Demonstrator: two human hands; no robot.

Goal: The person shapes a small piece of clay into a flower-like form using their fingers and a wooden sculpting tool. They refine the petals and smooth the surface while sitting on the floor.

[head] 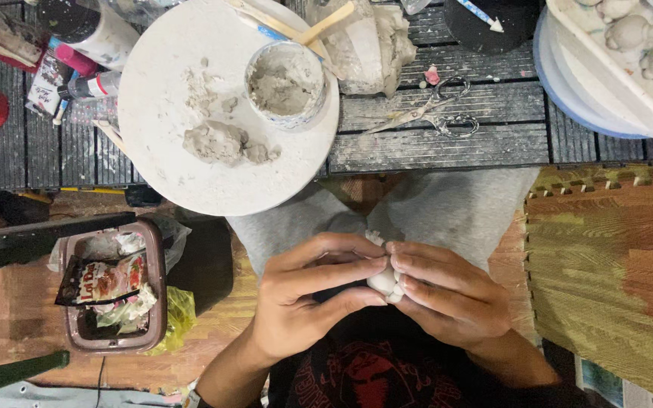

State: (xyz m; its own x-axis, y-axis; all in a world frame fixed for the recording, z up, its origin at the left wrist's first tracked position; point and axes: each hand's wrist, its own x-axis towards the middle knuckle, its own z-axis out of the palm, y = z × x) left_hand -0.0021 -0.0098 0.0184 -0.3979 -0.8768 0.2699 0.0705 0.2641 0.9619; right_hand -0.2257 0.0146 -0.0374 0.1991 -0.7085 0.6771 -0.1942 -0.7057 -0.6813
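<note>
Both hands, left hand [307,291] and right hand [440,295], pinched a small white clay lump [382,281], seemingly mid-shaping; further careful fingertip pressing seemed needed.

Left hand [307,291] & right hand [447,295] pinching white clay lump [382,281] over lap, round board [228,106] w/ clay cup [285,81] — above

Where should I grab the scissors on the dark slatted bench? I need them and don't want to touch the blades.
Take the scissors by the finger loops at their right end, coming from the right. They lie flat and partly open, blades pointing left toward the round white board, so the loops are the free, blunt end.
</note>
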